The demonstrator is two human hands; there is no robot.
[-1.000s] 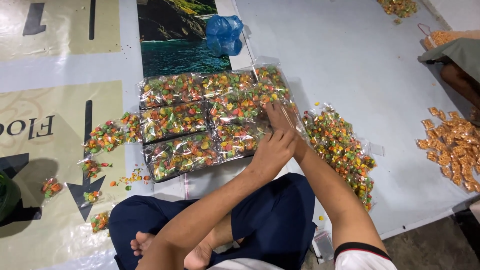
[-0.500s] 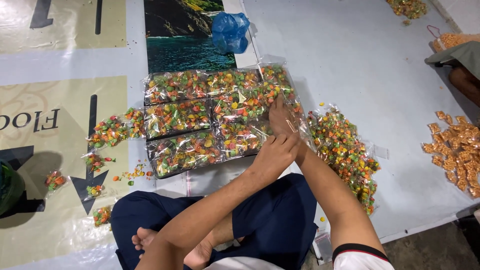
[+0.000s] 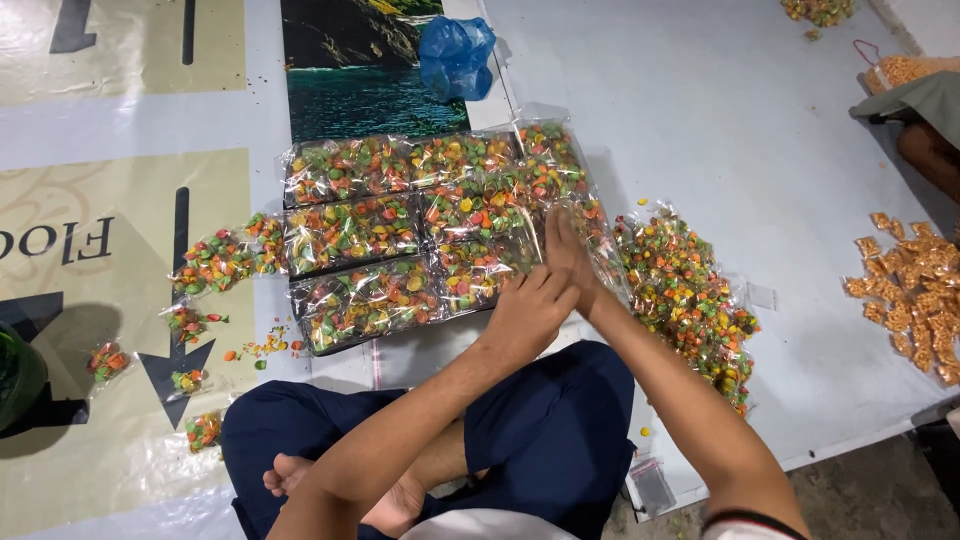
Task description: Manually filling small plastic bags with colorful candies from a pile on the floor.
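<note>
Head view: both hands (image 3: 550,285) press glossy, crinkled rectangular snack packets (image 3: 400,230).

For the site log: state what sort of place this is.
Probably an informal floor workspace for packing snacks: clear packets of coloured snacks lie in rows on printed banner sheets, with loose orange snacks piled nearby.

The left hand (image 3: 528,308) hides part of the clear snack packets (image 3: 470,270) beneath it.

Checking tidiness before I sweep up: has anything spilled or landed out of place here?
Yes. Loose coloured snack pieces lie scattered on the floor mat, left of the stacked clear packets. Small stray packets sit apart from the stack.
</note>
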